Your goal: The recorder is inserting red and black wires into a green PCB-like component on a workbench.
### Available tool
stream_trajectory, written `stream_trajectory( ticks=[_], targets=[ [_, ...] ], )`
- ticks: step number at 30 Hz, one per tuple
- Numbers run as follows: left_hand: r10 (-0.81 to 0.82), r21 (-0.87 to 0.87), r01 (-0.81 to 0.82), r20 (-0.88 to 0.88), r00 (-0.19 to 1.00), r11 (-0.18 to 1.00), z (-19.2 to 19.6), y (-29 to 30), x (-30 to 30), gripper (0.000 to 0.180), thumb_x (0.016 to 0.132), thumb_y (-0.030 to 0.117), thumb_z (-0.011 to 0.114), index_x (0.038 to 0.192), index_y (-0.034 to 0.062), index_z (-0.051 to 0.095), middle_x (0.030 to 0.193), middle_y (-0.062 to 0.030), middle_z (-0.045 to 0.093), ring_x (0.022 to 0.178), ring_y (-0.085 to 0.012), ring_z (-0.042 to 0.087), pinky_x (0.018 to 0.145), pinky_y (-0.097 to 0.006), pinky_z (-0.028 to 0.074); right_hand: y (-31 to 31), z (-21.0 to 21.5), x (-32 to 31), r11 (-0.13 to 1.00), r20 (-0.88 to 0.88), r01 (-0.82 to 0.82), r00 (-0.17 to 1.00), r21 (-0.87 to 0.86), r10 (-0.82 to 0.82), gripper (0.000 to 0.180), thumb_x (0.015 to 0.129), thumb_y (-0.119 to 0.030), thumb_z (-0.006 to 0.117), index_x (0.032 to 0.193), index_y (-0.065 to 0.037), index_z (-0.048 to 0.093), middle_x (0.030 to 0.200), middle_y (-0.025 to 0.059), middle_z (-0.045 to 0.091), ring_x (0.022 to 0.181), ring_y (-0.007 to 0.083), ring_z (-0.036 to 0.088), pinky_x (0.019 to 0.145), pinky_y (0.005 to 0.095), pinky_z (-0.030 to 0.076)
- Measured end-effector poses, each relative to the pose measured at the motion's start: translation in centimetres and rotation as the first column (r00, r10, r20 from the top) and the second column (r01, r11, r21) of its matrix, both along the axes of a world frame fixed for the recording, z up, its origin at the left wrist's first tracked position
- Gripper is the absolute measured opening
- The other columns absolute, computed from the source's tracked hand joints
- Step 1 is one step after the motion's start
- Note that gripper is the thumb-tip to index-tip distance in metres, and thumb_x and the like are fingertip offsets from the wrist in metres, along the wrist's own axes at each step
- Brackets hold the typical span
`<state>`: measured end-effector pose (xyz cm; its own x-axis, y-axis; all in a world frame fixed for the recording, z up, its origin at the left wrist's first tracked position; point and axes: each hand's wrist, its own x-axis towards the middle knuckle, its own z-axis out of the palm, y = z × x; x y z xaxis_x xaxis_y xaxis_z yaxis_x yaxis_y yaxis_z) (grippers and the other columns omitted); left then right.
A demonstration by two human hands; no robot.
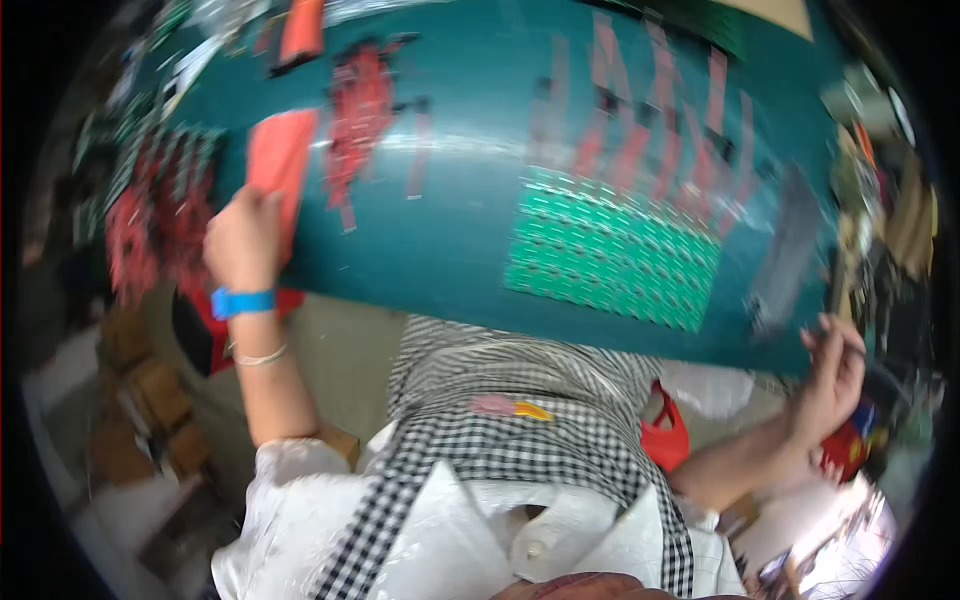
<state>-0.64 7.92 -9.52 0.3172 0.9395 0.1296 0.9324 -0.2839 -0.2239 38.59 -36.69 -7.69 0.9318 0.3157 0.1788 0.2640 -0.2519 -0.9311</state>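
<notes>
My left hand (245, 235) is closed around the lower end of a flat red-orange piece (285, 145) at the left side of the green tabletop (430, 255). At the table's near right corner my right hand (832, 375) has its fingers curled together; whatever they hold is too small and blurred to make out. A green panel (610, 255) with rows of small parts, like a circuit board sheet, lies right of the middle. Several thin red and black strands (650, 140) spread from its far edge. A tangled red and black bundle (360, 115) lies right of the red-orange piece.
Red strands with green ends (165, 215) hang over the table's left edge. Another orange-red piece (302, 30) lies at the far left. A grey strip (787, 255) rests near the right edge. Cardboard boxes (150, 390) stand on the floor at left; a red item (663, 430) is below the table.
</notes>
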Motion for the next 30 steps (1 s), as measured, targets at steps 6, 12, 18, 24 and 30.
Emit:
stream_trajectory(
  ticks=[6,12,18,24,30],
  targets=[
    [-0.153,-0.028,0.152,-0.059,0.986,0.988,0.4,1.5,-1.7,0.025,0.094,0.032,0.064,0.101,0.0112,0.074,0.093,-0.0208,0.072,0.088,-0.0426,0.068,0.076,-0.051,0.055,6.0,-3.8,-2.9,0.995,0.078,-0.062,0.995,-0.076,0.068,0.005,0.092,0.002,0.070,0.096,0.004,0.071,0.094,0.0078,0.071,0.079,0.0113,0.066,0.071,0.0226,0.053],
    [-0.103,-0.075,0.097,-0.082,0.991,0.992,1.6,1.6,-0.8,0.024,0.094,0.028,0.065,0.103,0.0085,0.074,0.094,-0.0216,0.072,0.088,-0.0421,0.069,0.075,-0.050,0.055,7.1,-5.2,-3.6,1.000,0.103,-0.007,0.995,0.023,0.005,0.007,0.089,-0.001,0.074,0.093,0.005,0.072,0.086,0.0063,0.072,0.070,0.0083,0.064,0.064,0.0219,0.051],
    [-0.302,0.125,0.275,0.421,0.855,0.953,1.1,2.7,-3.4,0.017,0.097,0.012,0.064,0.106,-0.0003,0.072,0.099,-0.0175,0.076,0.077,-0.0228,0.072,0.067,-0.033,0.054,7.3,-5.3,-4.0,0.996,0.141,-0.054,0.988,-0.065,0.063,0.006,0.093,0.001,0.069,0.095,0.006,0.071,0.089,0.0069,0.071,0.073,0.0103,0.067,0.066,0.0223,0.054],
    [0.094,-0.237,0.541,0.956,0.278,0.807,4.4,-6.5,6.0,0.016,0.100,0.006,0.061,0.111,-0.0032,0.068,0.103,-0.0122,0.076,0.070,-0.0068,0.060,0.062,-0.020,0.046,10.2,-2.5,-6.3,0.935,-0.090,-0.285,0.947,0.210,0.309,0.012,0.097,0.001,0.064,0.106,0.008,0.065,0.096,0.0092,0.069,0.080,0.0127,0.068,0.070,0.0253,0.059],
    [0.014,-0.178,0.666,0.970,0.244,0.725,0.5,-10.0,12.0,0.011,0.093,0.000,0.069,0.101,-0.0039,0.074,0.088,-0.0088,0.076,0.064,-0.0070,0.063,0.058,-0.021,0.049,14.6,-2.1,-8.7,0.865,-0.058,-0.499,0.863,0.058,0.502,0.008,0.086,0.000,0.076,0.091,0.005,0.073,0.090,0.0110,0.073,0.074,0.0146,0.070,0.067,0.0251,0.056]
  ],
)
